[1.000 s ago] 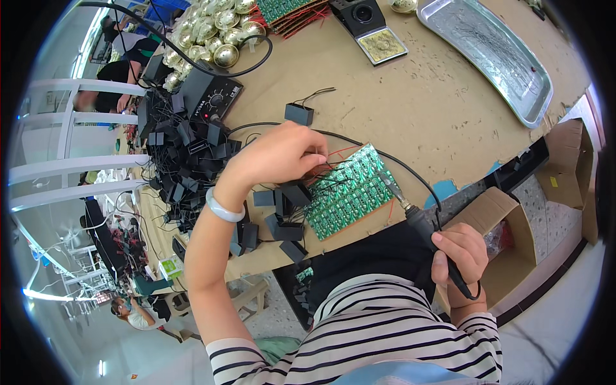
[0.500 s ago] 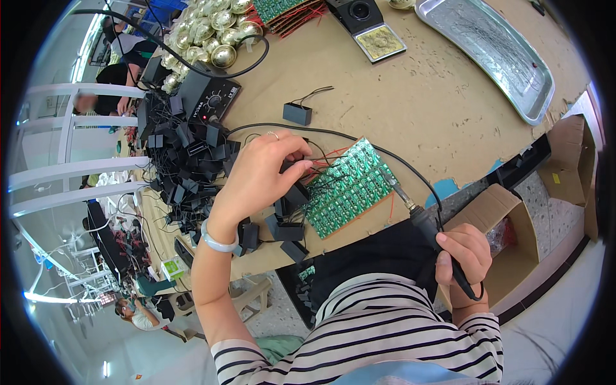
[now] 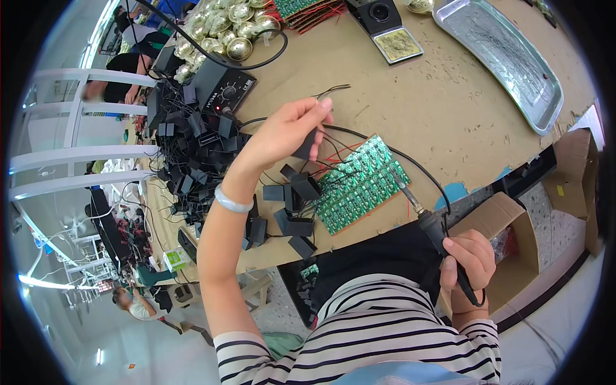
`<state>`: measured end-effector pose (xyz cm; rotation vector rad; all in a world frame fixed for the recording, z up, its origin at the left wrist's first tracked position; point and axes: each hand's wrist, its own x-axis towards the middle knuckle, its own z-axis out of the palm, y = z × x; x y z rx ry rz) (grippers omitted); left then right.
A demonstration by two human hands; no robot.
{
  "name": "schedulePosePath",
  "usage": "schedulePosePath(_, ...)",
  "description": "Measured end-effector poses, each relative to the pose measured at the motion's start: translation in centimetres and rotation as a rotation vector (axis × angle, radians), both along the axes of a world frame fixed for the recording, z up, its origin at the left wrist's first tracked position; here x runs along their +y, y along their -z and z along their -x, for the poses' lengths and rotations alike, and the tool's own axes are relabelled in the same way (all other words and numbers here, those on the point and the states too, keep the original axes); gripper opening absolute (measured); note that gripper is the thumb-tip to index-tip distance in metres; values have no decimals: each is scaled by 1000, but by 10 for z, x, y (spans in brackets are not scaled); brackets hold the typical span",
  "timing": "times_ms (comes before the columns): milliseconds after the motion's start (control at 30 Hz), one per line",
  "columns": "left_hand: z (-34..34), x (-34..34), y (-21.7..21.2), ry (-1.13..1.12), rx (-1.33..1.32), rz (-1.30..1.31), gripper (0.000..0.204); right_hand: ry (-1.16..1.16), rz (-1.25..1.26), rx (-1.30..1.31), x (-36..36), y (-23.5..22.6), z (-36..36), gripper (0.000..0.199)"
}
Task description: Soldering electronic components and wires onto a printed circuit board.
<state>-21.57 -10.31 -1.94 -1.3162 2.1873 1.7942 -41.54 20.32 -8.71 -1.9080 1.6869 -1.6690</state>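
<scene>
Board (image 3: 359, 196) lies between the two hands. Up and left of it, the left hand (image 3: 292, 131) curls over a partly hidden black box (image 3: 305, 148); whether it grips cannot be told. Right of the board, the right hand (image 3: 471, 260) holds the iron (image 3: 433, 229), tip over the board's edge.

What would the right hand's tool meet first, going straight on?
Probably the green circuit board: the right hand aims the soldering iron at it, though the tip's height above it is unclear.
</scene>
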Motion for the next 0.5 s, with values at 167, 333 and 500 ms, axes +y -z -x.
schedulePosePath(167, 1, 3, -3, -167, 133, -151, 37, 19, -7, -8, 1, 0, 0, 20)
schedulePosePath(333, -29, -2, 4, -278, 344, -236, 47, 29, 1, 7, 0, -2, 1, 20)
schedulePosePath(500, -43, 19, 4, -341, 155, -13, 36, 4, 17, -22, -2, 0, 0, 20)
